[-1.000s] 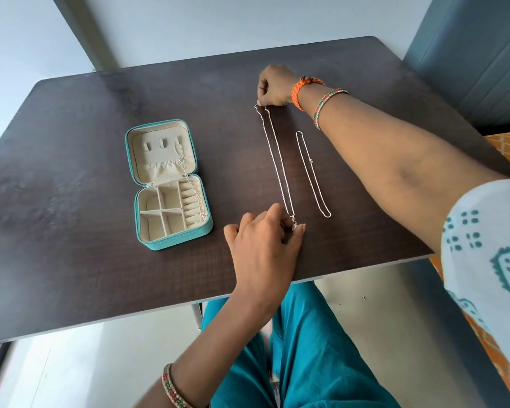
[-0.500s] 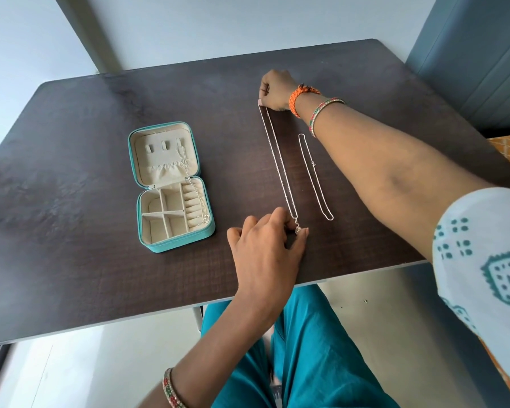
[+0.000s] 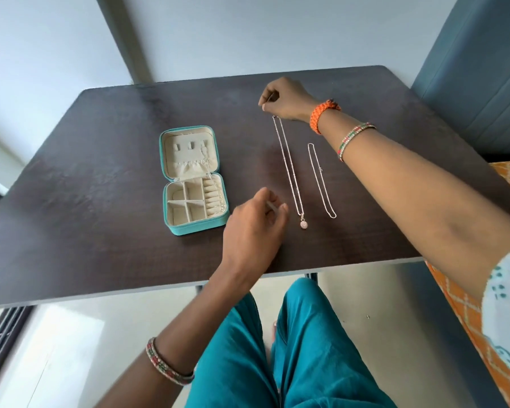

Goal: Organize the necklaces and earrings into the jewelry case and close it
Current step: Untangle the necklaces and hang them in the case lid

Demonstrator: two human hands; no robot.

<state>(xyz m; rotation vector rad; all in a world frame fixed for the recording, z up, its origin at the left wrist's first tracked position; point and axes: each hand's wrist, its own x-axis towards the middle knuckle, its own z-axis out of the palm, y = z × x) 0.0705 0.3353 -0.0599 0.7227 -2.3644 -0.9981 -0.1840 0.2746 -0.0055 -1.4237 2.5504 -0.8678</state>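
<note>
A teal jewelry case [image 3: 189, 228] lies open left of centre, its cream lid flat behind its compartments. A thin chain [image 3: 209, 172] lies inside it along the right side. A long necklace [image 3: 289, 169] with a round pink pendant [image 3: 303, 223] is stretched out straight on the table. My right hand [image 3: 286, 100] pinches its far end. A shorter chain [image 3: 321, 179] lies parallel to its right, under my right forearm. My left hand [image 3: 253, 225] hovers between the case and the pendant, fingers loosely curled and holding nothing.
The dark wooden table [image 3: 86, 187] ends in a front edge close to my knees. A grey-blue panel [image 3: 483, 69] stands at the back right and an orange patterned cloth [image 3: 507, 178] lies at the right edge.
My left hand has let go of the pendant end and drawn left toward the case, leaving the pendant uncovered on the table. My right hand still holds the far end.
</note>
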